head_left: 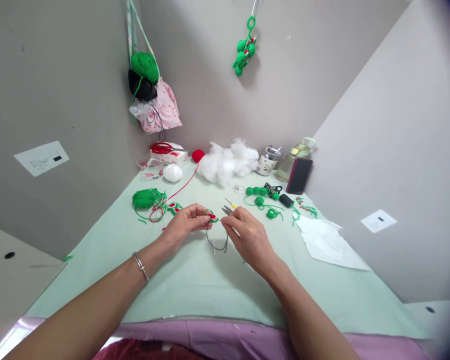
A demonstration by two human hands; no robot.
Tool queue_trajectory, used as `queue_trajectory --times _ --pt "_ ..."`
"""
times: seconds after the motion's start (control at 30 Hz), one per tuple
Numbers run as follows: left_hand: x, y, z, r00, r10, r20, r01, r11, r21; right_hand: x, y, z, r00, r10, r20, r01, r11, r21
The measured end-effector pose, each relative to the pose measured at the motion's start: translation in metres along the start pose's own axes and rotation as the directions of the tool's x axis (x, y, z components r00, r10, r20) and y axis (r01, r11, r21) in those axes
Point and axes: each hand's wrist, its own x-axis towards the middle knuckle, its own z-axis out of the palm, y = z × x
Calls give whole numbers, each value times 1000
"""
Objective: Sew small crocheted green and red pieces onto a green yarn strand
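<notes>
Crochet piece [212, 217] sits in the left hand [189, 221], pinched between thumb and fingers. Beyond the right hand [248, 235], a cup [266, 166] holds pens [273, 149]; beyond the left stands a clear tub [152, 175]. The piece looks small, red and green. The right hand's thumb and finger press together, their hold too small to tell.

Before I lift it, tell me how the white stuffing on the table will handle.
The white stuffing is probably light for its bulk, given its airy tufts. It would likely squash rather than hold shape, having no firm edges. Bits may pull loose, as wisps stick out.
</notes>
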Motion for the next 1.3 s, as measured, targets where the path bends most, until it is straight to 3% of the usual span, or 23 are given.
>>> queue_trajectory --times 0.3,0.47,0.7,0.93,1.1,1.2,1.3 --pt "-1 3 2 1000 -12 29 12 1000 27 -2 3 3 999 19 33 -18 1000 -14" --pt "-1 6 0 997 -29 76 28 1000 12 -1 7 0 996 80 35 -84 988 127" --pt "-5 13 2 992 -81 95 84 996 -37 4 11 -3 968 232 98 -249 834 493" --pt "-4 9 2 990 -87 110 93 994 -55 3 12 11 957 279 79 -275 791 547" --pt "-5 6 6 993 -85 88 90 994 -59 2 9 17 917 390 88 -372 753 543" --pt "-5 3 8 996 -59 68 64 995 -71 0 3 19 939 339 50 -310 776 549" --pt "-5 -1 9 998 -30 60 33 998 -53 -1 -3 21 977 211 -15 -185 887 423"
